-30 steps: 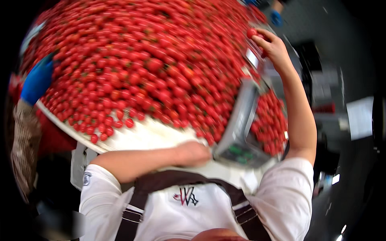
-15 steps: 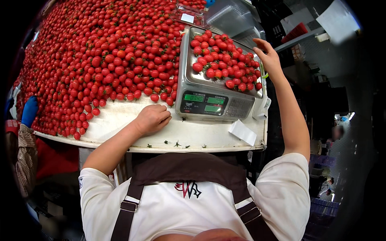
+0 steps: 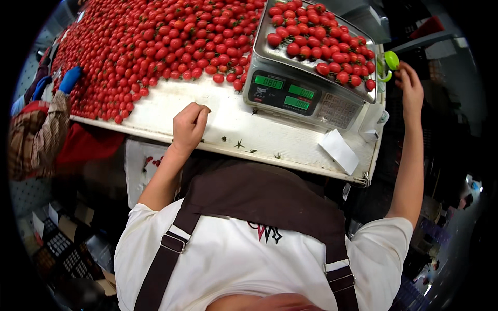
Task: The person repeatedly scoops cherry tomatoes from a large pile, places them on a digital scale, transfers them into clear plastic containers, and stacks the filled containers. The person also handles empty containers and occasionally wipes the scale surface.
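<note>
My left hand [image 3: 190, 124] is curled into a fist above the front edge of the white table, left of the scale, with nothing showing in it. Out past the table's right edge, my right hand [image 3: 411, 85] has its fingers stretched and slightly bent. Its fingertips are beside a bright green round object with a curved lower part [image 3: 390, 60]; whether they touch is unclear. Small red tomatoes [image 3: 332, 46] lie heaped on the metal pan [image 3: 290, 56] of a grey digital scale [image 3: 303, 98] with lit green displays.
A large spread of loose tomatoes [image 3: 171, 44] covers the table's far left. A folded white paper [image 3: 340, 150] and green stem bits [image 3: 238, 143] lie along the front of the white table [image 3: 166, 109]. At far left, a co-worker's blue-gloved hand [image 3: 70, 79] reaches into the tomatoes.
My right hand has moved from the pan's right edge out to the green object, which now shows more fully. My left fist has lifted from the table beside the scale. The view has shifted.
</note>
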Action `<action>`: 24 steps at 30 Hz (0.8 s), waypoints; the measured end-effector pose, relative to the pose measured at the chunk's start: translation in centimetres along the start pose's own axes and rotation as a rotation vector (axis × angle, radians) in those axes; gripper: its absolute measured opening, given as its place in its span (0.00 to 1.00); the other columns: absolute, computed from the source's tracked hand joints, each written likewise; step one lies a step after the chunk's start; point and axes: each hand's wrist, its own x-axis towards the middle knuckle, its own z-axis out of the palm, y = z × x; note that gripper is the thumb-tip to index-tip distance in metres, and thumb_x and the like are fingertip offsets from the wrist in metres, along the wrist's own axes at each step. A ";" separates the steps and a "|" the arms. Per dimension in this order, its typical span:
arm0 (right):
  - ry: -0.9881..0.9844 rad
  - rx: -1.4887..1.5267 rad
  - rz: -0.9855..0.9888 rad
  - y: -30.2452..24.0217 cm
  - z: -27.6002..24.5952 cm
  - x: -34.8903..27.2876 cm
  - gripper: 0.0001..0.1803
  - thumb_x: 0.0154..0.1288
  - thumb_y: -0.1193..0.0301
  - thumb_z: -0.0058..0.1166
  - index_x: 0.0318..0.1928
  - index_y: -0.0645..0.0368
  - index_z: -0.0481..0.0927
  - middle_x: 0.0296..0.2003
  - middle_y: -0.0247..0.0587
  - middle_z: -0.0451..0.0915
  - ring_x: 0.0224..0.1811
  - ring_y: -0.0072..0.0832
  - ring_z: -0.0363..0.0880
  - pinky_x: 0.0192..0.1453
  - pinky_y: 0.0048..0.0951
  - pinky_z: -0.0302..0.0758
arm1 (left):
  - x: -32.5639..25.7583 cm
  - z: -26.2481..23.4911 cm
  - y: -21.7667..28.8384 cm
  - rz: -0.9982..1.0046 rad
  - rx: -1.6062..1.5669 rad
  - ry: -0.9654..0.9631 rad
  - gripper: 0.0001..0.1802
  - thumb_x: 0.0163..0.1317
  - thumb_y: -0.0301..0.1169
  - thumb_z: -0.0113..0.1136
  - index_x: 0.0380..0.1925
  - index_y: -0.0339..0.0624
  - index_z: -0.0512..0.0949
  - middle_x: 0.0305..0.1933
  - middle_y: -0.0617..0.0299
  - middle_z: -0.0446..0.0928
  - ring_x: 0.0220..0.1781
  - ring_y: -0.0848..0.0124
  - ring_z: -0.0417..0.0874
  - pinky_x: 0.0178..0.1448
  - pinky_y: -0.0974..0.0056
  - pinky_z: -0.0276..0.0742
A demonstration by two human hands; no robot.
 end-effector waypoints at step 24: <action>-0.271 -0.619 -0.513 4.4 15.7 31.9 0.16 0.72 0.60 0.50 0.50 0.55 0.85 0.43 0.52 0.85 0.49 0.49 0.82 0.54 0.44 0.77 | -2.3 1.6 -0.9 -0.210 0.157 0.078 0.06 0.64 0.27 0.60 0.29 0.37 0.79 0.28 0.49 0.78 0.29 0.50 0.81 0.34 0.55 0.75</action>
